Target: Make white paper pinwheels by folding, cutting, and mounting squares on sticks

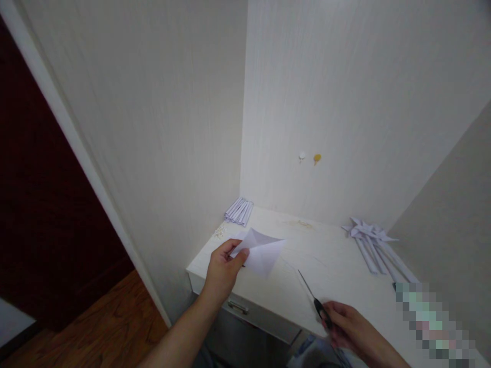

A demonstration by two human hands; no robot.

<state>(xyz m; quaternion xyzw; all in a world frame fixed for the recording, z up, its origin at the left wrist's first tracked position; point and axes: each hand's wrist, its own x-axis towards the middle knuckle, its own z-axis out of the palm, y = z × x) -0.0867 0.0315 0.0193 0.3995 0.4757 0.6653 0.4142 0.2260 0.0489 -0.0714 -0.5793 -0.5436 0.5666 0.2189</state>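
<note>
Paper sheet (263,252) folded, pinched in my left hand (222,271) above table (337,266); my right hand (347,327) grips scissors (312,299), blades closed, near edge.

I am watching through the single head camera, which is looking forward and down over the bench (337,263) toward the wall corner (243,128). It is sitting near, catching the left hand (222,271) and right hand (347,327) along the lower edge.
</note>
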